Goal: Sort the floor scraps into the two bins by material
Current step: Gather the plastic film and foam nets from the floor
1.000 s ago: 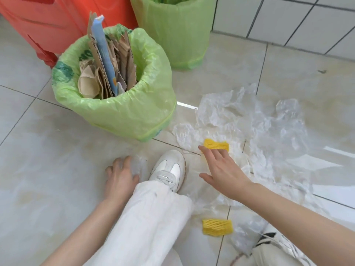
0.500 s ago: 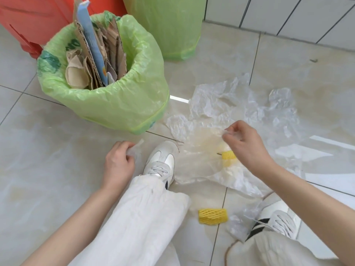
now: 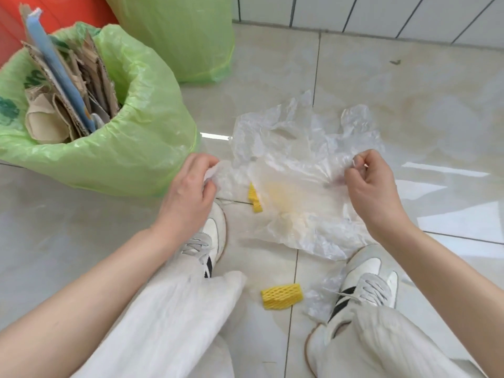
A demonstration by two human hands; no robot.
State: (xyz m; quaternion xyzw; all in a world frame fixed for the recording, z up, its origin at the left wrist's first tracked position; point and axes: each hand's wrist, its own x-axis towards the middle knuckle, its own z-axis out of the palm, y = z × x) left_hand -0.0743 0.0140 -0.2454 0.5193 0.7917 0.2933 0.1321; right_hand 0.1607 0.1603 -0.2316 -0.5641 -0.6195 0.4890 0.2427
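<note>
At ten o'clock we see the near bin (image 3: 131,148), lined with a glossy green bag and stuffed with ragged corrugated cardboard (image 3: 90,75), crumpled brown paper and a blue-faced board standing on edge. Behind it, at twelve o'clock, a second green-lined bin (image 3: 185,36) stands against an orange surface.

Our left hand (image 3: 188,192) sits just below the near bin, fingers curled tight round a bunched corner of thin film at its two o'clock side. From there the clear plastic sheet (image 3: 297,165), wrinkled and cloudy, stretches across the middle to our right hand (image 3: 373,192), whose thumb and fingertips pinch its far edge at eleven o'clock of the palm. The sheet hangs between both hands, its lower edge touching the glossy tiles.

A yellow foam net sleeve (image 3: 255,199) pokes out from under the sheet's left edge. A second yellow foam net (image 3: 282,296) lies at six o'clock, between our white sneakers, with a smaller scrap of clear film (image 3: 321,296) just beside it.
</note>
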